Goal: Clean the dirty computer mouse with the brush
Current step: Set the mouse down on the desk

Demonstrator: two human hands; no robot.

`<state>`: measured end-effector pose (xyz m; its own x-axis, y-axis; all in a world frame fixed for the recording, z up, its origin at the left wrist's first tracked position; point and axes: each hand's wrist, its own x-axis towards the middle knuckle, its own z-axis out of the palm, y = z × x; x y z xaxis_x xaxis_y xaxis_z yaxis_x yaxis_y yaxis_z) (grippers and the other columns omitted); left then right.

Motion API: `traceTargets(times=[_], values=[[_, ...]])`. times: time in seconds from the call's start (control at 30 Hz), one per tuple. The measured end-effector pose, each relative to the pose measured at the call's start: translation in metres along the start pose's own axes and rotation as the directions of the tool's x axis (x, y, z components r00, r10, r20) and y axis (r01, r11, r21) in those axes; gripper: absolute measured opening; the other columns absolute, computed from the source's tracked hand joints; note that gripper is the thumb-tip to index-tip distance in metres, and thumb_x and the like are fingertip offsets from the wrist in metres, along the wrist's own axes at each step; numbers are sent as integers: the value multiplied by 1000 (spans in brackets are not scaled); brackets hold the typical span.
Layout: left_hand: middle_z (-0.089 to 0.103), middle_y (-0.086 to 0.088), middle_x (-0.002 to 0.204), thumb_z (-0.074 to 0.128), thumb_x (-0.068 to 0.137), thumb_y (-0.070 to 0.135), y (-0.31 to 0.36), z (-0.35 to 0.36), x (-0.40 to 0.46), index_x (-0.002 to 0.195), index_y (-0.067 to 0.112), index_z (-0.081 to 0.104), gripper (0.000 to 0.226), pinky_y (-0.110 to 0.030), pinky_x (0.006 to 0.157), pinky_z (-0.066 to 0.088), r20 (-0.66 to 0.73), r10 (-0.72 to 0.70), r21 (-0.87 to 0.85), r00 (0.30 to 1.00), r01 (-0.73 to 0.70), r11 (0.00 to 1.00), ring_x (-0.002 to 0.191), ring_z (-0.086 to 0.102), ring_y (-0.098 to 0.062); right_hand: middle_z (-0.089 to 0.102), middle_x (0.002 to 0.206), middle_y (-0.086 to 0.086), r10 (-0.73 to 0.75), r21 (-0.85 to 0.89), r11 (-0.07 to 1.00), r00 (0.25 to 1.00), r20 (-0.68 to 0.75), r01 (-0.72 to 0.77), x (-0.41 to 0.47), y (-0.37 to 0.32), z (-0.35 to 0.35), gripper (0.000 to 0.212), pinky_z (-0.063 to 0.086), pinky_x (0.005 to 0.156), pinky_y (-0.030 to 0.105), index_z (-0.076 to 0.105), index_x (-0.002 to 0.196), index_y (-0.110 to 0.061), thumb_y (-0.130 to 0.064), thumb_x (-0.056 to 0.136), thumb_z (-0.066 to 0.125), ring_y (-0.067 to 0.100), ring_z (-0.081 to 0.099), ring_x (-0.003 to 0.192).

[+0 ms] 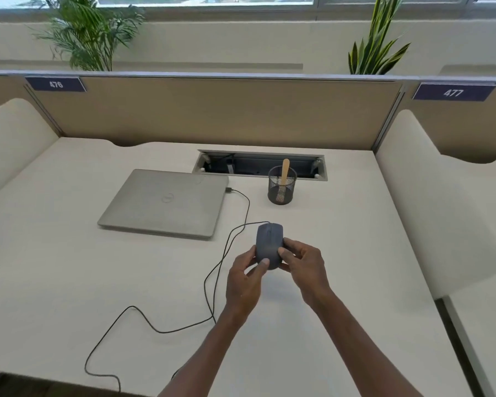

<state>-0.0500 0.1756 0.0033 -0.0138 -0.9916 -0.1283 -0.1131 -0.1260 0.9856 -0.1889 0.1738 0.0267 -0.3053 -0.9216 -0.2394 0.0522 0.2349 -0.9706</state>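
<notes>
A dark computer mouse (268, 245) is held up over the desk (69, 253) between both hands — the left hand (245, 277) pinching its near left edge, the right hand (301, 263) curled round its right side, each grip closed on the mouse. The long axis of the mouse runs away from the person, its cable (212, 270) trailing off the far end and looping left to a closed laptop (166, 202).

The brush (284, 176) is seen standing handle-up in a mesh cup (281, 189), well beyond the mouse and slightly to its right, the wooden handle tilted only a little; its bristles cannot be made out through the mesh. The brush has not yet been picked up. The right hand is judged the nearer to it — a reach forward would be called for once that grip is freed, with the mouse left in the left hand.
</notes>
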Motion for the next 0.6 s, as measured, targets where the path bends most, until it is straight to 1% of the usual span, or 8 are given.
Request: traceTargets(times=[0.03, 0.07, 0.17, 0.27, 0.33, 0.47, 0.53, 0.6], values=[[66, -2, 130, 60, 102, 14, -3, -2, 1, 138, 19, 62, 37, -7, 83, 50, 3, -16, 24, 1000, 16, 1000, 122, 62, -14, 77, 105, -7, 19, -15, 1000, 1000, 6, -19, 0, 6, -2, 30, 62, 76, 25, 73, 119, -17, -1, 96, 62, 10, 75, 94], [68, -1, 129, 56, 104, 15, -7, -3, 1, 138, 20, 64, 34, -10, 86, 48, 3, -27, 44, 1000, 27, 999, 121, 62, -13, 77, 105, -7, 42, -20, 999, 999, 11, -41, 0, 11, -3, 30, 61, 76, 24, 72, 121, -13, 0, 96, 62, 9, 75, 94], [72, 5, 123, 54, 105, 17, -16, -6, 2, 134, 24, 67, 32, -23, 95, 49, 28, -52, 86, 998, 50, 995, 118, 63, -10, 76, 112, 0, 97, -14, 995, 995, 18, -97, -3, 27, -3, 31, 61, 78, 24, 71, 123, -7, 2, 95, 61, 14, 74, 98], [74, 11, 117, 55, 104, 15, -24, -6, 0, 130, 30, 69, 32, -26, 96, 50, 52, -95, 82, 994, 90, 993, 116, 65, -9, 73, 118, 6, 138, -12, 990, 990, -4, -138, -3, 38, -2, 34, 61, 86, 31, 68, 128, -3, 3, 95, 61, 22, 72, 104], [74, 12, 117, 55, 104, 14, -30, -5, -1, 129, 30, 69, 33, -27, 97, 50, 60, -121, 82, 991, 116, 990, 116, 66, -9, 72, 120, 10, 165, -12, 986, 986, -23, -166, -2, 44, -2, 36, 61, 91, 38, 66, 129, -2, 4, 95, 62, 26, 72, 105], [75, 5, 120, 55, 103, 11, -38, -3, -1, 127, 30, 70, 34, -36, 103, 52, 62, -142, 105, 988, 135, 985, 115, 67, -13, 72, 113, 9, 194, -42, 980, 980, -38, -196, -1, 55, -1, 35, 61, 90, 36, 68, 128, -3, 5, 94, 61, 26, 72, 101], [77, 5, 114, 54, 103, 11, -39, -2, -2, 117, 40, 71, 37, -37, 98, 51, 68, -133, 119, 989, 124, 985, 110, 68, -14, 74, 108, 8, 198, -68, 977, 979, -38, -200, -1, 60, -2, 35, 60, 92, 40, 70, 125, -5, 4, 93, 61, 25, 73, 99], [78, 1, 108, 54, 103, 11, -42, -1, -1, 108, 48, 70, 40, -37, 93, 52, 64, -135, 144, 989, 125, 982, 105, 69, -19, 76, 102, 7, 193, -107, 975, 980, -36, -196, -1, 62, -2, 32, 59, 94, 44, 74, 117, -11, 4, 92, 61, 25, 74, 97]])
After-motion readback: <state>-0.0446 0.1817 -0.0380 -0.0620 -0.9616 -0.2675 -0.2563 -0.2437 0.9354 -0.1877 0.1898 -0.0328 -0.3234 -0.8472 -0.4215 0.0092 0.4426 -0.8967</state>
